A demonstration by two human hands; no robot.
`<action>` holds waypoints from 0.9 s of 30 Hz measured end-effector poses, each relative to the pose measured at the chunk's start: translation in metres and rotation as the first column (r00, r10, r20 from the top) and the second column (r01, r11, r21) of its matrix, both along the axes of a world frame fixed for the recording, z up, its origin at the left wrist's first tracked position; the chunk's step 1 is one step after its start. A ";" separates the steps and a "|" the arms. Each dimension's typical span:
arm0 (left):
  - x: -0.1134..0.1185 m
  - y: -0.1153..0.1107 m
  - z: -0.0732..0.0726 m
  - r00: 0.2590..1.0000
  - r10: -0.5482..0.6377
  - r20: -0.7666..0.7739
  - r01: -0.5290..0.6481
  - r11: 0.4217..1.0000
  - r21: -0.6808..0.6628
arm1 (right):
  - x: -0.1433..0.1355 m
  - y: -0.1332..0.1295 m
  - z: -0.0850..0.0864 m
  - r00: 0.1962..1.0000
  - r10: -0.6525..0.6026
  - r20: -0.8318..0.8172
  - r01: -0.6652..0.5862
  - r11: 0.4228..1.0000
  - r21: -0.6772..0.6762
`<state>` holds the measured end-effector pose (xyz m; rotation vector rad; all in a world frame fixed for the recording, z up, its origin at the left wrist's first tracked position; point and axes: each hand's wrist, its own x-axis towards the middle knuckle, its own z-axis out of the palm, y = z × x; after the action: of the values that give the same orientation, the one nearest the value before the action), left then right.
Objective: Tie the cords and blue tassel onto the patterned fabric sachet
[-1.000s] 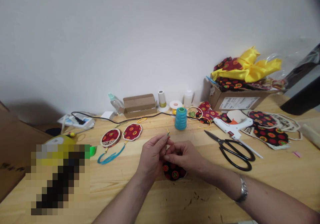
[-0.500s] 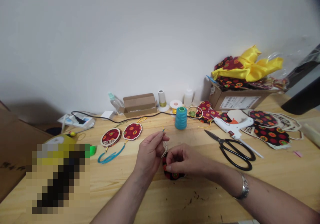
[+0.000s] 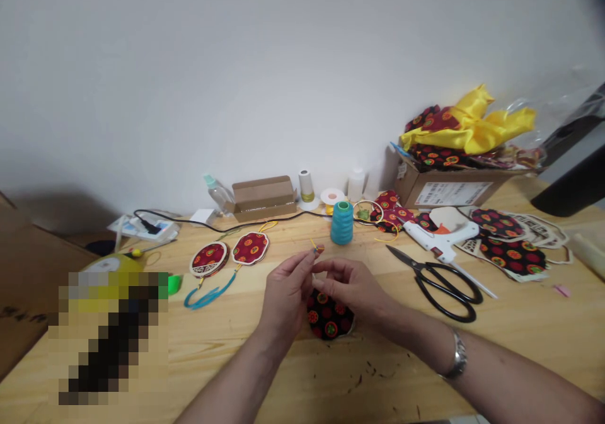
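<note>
Over the counter (image 3: 203,355), the left hand (image 3: 285,293) pinches a yellow-tipped cord (image 3: 312,244), probably to steady it; the right hand (image 3: 354,286) curls narrowly beside, its grip unclear. Below shows the black patterned piece (image 3: 331,318).

Thread cone (image 3: 341,223): teal, green at the top. Fabric piece (image 3: 331,319): black, dotted with dark red spots and orange-and-green medallions. Scalloped ornament (image 3: 250,249): deep red, orange-and-green medallions, pale rim. Tassel (image 3: 210,296): turquoise. Scissors (image 3: 447,285): black handles. Glue gun (image 3: 439,239): white, orange trigger. Satin cloth (image 3: 475,129): bright yellow, plain. Carton (image 3: 449,188): brown, white label. Bench (image 3: 212,361): pale yellow-brown, wood-grained. Wall (image 3: 236,71): grey-white, plain.
</note>
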<state>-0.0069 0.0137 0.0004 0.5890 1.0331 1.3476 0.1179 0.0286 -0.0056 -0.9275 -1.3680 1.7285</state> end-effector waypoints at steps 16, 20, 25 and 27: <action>0.005 -0.002 0.008 0.993 -0.029 0.110 0.040 0.994 -0.099 | 0.000 -0.001 -0.002 0.999 -0.024 -0.027 0.025 0.999 0.022; 0.000 0.000 0.006 0.995 -0.065 0.075 0.071 0.995 -0.070 | 0.002 -0.001 -0.002 0.999 -0.018 0.049 0.015 0.998 0.061; -0.007 0.003 0.003 1.000 -0.021 0.020 0.021 1.000 0.009 | 0.002 -0.004 -0.003 0.985 0.053 0.165 -0.071 0.992 0.107; -0.008 0.005 0.004 1.000 0.002 0.015 -0.003 1.000 0.011 | 0.001 -0.006 -0.005 0.973 0.060 0.222 -0.103 0.977 0.186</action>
<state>-0.0151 0.0184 0.0041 0.5849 1.0154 1.3586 0.1193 0.0221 -0.0102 -0.9805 -1.7065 1.5523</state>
